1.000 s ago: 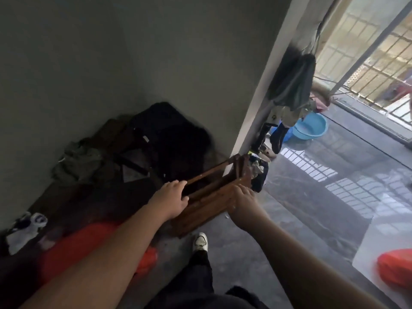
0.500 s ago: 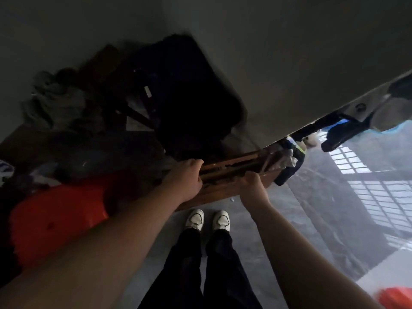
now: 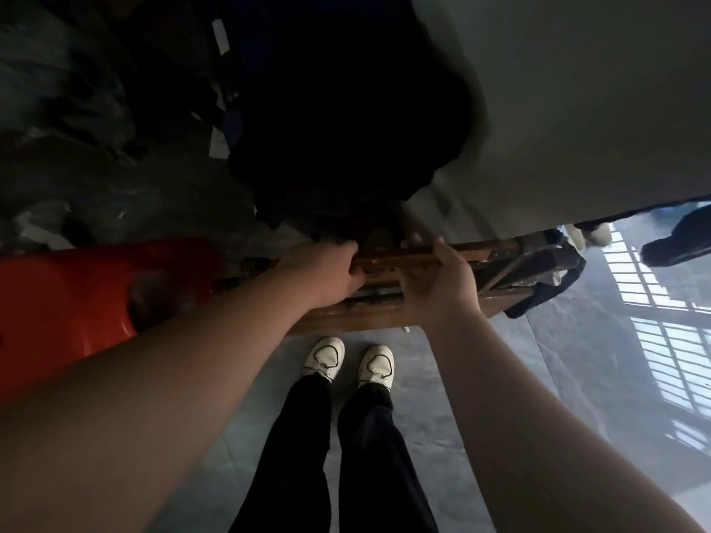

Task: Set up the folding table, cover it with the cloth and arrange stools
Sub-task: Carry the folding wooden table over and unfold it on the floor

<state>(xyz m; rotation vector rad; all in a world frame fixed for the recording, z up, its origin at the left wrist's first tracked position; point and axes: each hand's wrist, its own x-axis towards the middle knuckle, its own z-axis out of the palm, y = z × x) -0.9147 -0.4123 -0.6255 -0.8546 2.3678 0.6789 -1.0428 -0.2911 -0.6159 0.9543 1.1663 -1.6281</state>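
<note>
The folded wooden table (image 3: 358, 319) stands on edge on the floor (image 3: 442, 436), its long axis running left to right and rising a little toward the right end, with the flat side facing the person. The left hand (image 3: 331, 271) grips the top rail, its fingers (image 3: 346, 250) curled over the far side of the wood and pressed close together. Just to its right, the right hand (image 3: 438, 286) holds the same rail. Its fingers (image 3: 417, 240) are hooked over the top edge with their tips showing beyond it, and the palm lies against the near face. The rail passes under both sets of fingers and runs on well past the right fingers, to an end where dark cloth (image 3: 550, 290) hangs off the frame. Most of the table's lower board lies below the fingers, toward the person. Beyond the fingertips sits a black bundle (image 3: 346, 128) against the wall (image 3: 577, 109). Left of the left fingers, touching or just beside the table's left end, lies a red plastic thing (image 3: 69, 298). A white tag (image 3: 220, 36) shows far beyond the fingers in the dark pile, but no writing on it can be read, and no brand shows on the table. Below the hands, near the table's lower edge, stand two white shoes (image 3: 325, 357).
</note>
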